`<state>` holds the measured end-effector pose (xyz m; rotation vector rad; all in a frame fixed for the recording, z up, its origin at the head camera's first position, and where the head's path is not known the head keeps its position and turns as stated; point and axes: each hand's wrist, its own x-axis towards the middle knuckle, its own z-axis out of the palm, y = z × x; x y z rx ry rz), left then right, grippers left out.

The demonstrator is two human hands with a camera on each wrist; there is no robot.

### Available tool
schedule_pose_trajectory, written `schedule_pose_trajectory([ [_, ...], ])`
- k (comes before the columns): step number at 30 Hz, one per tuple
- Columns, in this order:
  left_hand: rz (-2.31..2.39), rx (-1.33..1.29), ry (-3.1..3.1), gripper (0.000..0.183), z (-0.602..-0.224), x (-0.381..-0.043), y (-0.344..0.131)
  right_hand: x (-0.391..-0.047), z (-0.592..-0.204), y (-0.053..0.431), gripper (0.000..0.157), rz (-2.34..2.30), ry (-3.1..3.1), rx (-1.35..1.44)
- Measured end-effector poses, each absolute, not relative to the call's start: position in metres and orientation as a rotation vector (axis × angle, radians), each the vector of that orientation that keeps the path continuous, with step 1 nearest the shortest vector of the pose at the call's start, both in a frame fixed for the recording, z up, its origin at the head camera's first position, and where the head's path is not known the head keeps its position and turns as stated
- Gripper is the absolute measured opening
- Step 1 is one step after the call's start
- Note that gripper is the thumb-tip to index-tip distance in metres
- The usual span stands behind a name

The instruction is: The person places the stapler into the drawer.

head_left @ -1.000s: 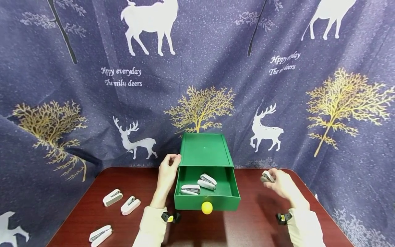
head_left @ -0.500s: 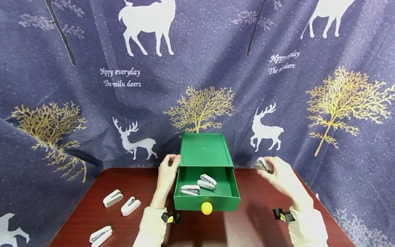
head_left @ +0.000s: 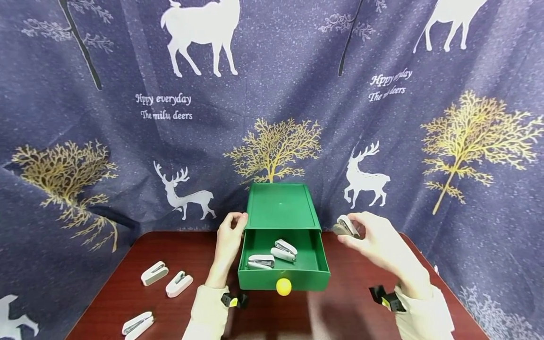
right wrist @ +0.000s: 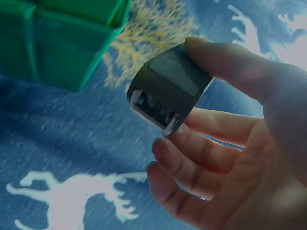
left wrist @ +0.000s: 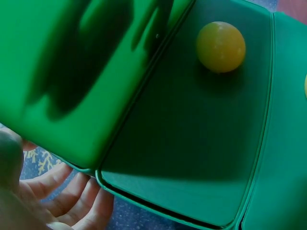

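My right hand (head_left: 376,241) pinches a white and grey stapler (head_left: 346,226) between thumb and fingers, raised to the right of the green drawer cabinet (head_left: 282,205). Close up in the right wrist view, the stapler (right wrist: 165,88) points one end toward the camera. The cabinet's top drawer (head_left: 297,279) is pulled out by its round yellow knob side, with two white staplers inside, one front left (head_left: 261,261) and one near the middle (head_left: 284,250). Against the cabinet's left side rest the fingers of my left hand (head_left: 229,238); in the left wrist view its fingertips (left wrist: 98,203) lie along the edge.
On the table's left part (head_left: 178,250) lie three more white staplers: a far one (head_left: 155,273), one beside it (head_left: 179,284) and a near one (head_left: 138,325). Below the pulled drawer, a closed drawer front with a yellow knob (left wrist: 220,47) shows. A patterned cloth (head_left: 297,94) hangs behind.
My right hand has lifted the stapler off the right side of the table and carried it up and left toward the cabinet. The left hand stays at the cabinet's side.
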<state>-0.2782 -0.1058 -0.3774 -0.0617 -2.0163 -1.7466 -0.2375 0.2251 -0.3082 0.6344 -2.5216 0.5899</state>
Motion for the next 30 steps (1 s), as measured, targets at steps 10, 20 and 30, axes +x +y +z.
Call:
schedule_pose_trajectory([
  [10, -1.745, -0.057, -2.017, 0.021, -0.377, -0.276, -0.105, -0.235, -0.298, 0.191, 0.025, 0.596, -2.585, 0.815],
  [20, -1.742, -0.05, -2.027, 0.023, -0.385, -0.285, -0.109, -0.244, -0.306, 0.163, 0.029, 0.419, -2.578, 1.157],
  [30, -1.753, -0.066, -2.001, 0.03, -0.411, -0.309, -0.115, -0.252, -0.309, 0.152, 0.025, 0.37, -2.675, 1.331],
])
